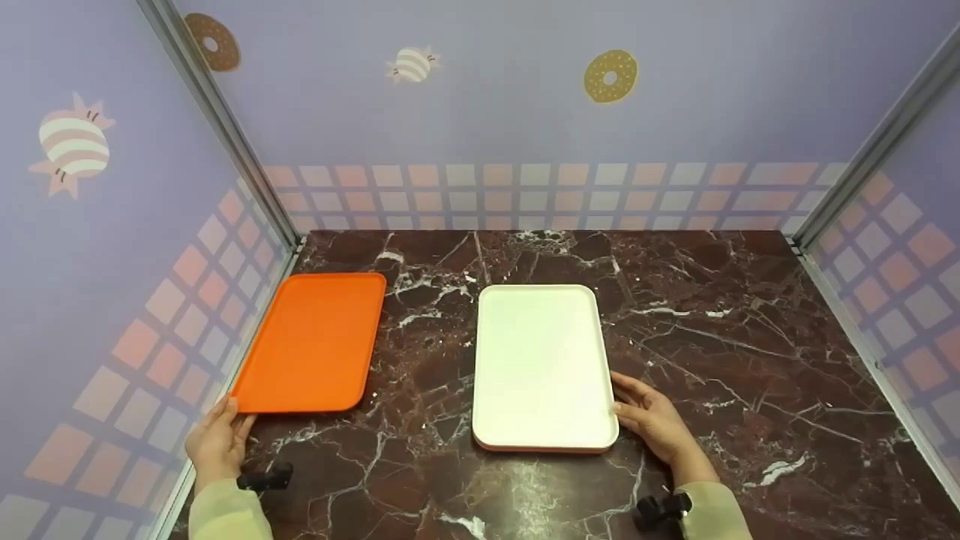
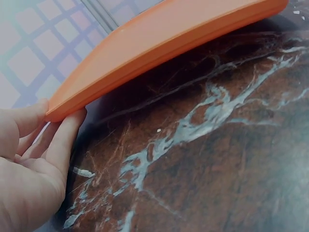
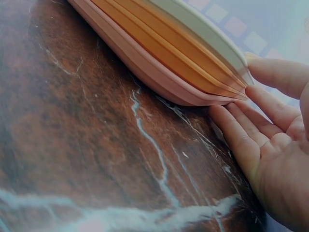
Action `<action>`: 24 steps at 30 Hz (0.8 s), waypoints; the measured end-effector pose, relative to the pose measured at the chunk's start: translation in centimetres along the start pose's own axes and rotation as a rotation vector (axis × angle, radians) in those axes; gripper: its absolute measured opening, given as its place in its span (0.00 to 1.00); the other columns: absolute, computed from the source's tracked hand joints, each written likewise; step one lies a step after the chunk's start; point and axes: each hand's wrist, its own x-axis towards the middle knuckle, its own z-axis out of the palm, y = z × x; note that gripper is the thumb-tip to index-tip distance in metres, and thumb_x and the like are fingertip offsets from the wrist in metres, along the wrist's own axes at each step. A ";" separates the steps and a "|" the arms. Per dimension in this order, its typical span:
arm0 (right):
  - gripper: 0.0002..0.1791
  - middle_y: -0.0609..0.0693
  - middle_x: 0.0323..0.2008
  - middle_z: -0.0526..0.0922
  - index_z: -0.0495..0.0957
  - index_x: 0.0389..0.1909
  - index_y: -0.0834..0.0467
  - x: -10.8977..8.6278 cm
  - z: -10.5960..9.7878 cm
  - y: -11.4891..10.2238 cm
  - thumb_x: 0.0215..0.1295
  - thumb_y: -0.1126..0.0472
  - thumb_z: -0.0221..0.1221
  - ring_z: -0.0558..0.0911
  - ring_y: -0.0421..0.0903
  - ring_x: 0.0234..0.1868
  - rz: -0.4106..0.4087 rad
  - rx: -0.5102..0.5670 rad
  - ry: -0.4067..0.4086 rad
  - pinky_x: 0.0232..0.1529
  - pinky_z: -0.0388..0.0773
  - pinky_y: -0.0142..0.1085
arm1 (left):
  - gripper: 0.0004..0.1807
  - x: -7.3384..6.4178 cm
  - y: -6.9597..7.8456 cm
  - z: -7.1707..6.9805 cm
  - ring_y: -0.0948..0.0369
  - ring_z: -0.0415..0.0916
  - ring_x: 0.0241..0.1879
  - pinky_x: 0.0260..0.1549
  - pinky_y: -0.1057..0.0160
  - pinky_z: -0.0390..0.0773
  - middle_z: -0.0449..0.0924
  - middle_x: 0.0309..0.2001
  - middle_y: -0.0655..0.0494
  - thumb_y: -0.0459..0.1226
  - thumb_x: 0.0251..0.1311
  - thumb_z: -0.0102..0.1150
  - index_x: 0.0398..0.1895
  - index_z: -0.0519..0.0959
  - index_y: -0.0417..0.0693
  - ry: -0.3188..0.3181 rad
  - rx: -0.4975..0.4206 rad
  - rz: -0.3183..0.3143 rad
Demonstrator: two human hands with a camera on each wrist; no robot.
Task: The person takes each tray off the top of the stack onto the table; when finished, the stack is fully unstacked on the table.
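Observation:
At the left of the table lies an orange tray [image 1: 311,341]. My left hand [image 1: 217,442] pinches its near left corner, thumb on the rim and fingers beneath. In the left wrist view, that orange tray [image 2: 159,48] shows a dark gap under its near edge. A stack of trays stands at mid-table, topped by a white tray [image 1: 544,367]. Side on, the right wrist view shows orange layers [image 3: 159,38] below the white and a pink tray [image 3: 145,72] at the bottom. My right hand [image 1: 656,424] grips the stack's right edge, thumb at the white rim, fingertips at the pink underside.
The dark red marbled table [image 1: 720,375] extends on both sides of the stack. Purple panels with printed sweets and tiles enclose it at the back [image 1: 495,120], left [image 1: 67,255] and right. The orange tray lies close along the left panel.

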 end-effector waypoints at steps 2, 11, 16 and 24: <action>0.42 0.69 0.80 0.54 0.53 0.79 0.70 0.0 0.0 -0.1 0.68 0.70 0.61 0.77 0.25 0.60 0.001 -0.004 0.010 0.58 0.83 0.30 | 0.20 0.0 -0.1 0.1 0.67 0.86 0.30 0.33 0.67 0.90 0.87 0.26 0.59 0.28 0.70 0.56 0.22 0.88 0.53 0.006 0.020 0.012; 0.41 0.69 0.79 0.54 0.54 0.78 0.71 0.1 0.0 -0.1 0.68 0.71 0.60 0.77 0.27 0.60 0.003 0.019 0.022 0.58 0.84 0.31 | 0.22 -0.3 -0.7 1.4 0.81 0.79 0.29 0.44 0.77 0.85 0.79 0.65 0.57 0.32 0.72 0.56 0.68 0.78 0.50 0.206 0.447 0.140; 0.41 0.70 0.79 0.53 0.52 0.78 0.71 -0.1 0.0 -0.1 0.69 0.70 0.60 0.76 0.28 0.61 -0.005 0.016 0.004 0.59 0.83 0.31 | 0.27 0.0 -0.7 1.8 0.82 0.72 0.24 0.36 0.81 0.82 0.72 0.70 0.46 0.30 0.72 0.53 0.73 0.71 0.40 0.272 0.699 0.231; 0.41 0.70 0.80 0.52 0.51 0.79 0.71 -0.2 0.0 -0.1 0.70 0.70 0.59 0.75 0.28 0.62 -0.004 0.023 -0.007 0.59 0.82 0.30 | 0.24 0.2 -0.6 2.0 0.66 0.83 0.49 0.70 0.64 0.74 0.67 0.13 0.88 0.31 0.67 0.55 0.66 0.79 0.42 0.386 0.851 0.296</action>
